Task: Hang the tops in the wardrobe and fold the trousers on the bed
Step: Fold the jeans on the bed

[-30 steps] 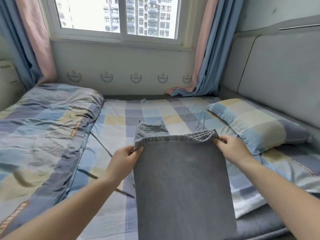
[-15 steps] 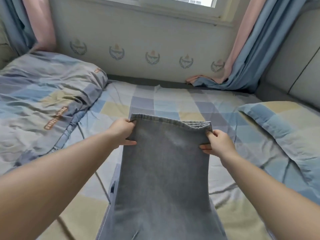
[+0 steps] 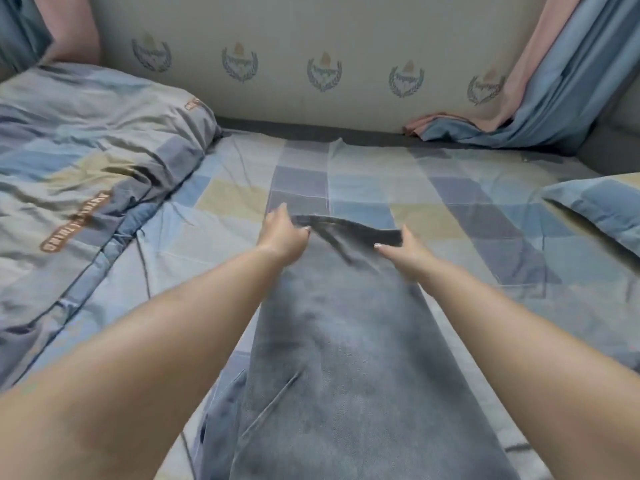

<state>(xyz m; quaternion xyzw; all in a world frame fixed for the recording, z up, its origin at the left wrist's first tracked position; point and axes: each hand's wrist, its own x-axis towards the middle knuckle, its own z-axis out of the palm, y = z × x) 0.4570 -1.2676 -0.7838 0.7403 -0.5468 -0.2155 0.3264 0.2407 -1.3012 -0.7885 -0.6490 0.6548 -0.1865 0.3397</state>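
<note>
A pair of grey denim trousers [image 3: 332, 348] is laid lengthwise down the middle of the bed [image 3: 433, 202], stretched from the near edge toward the far wall. The far end of the trousers is held at both corners: the left hand [image 3: 282, 233] is closed on the left corner, fingers curled over the hem, and the right hand [image 3: 403, 247] is clamped on the right corner with the thumb laid on top of the cloth. The picture is blurred by motion, so finer detail of the grip cannot be told.

A crumpled checked duvet [image 3: 86, 161] is heaped on the left of the bed, just beside the trousers' left side. A checked pillow [image 3: 602, 213] is seen at the right edge, well apart from the hands. Blue and pink curtains [image 3: 540, 98] are draped onto the far right corner of the mattress, and a padded wall panel [image 3: 311, 46] printed with crests is seen behind.
</note>
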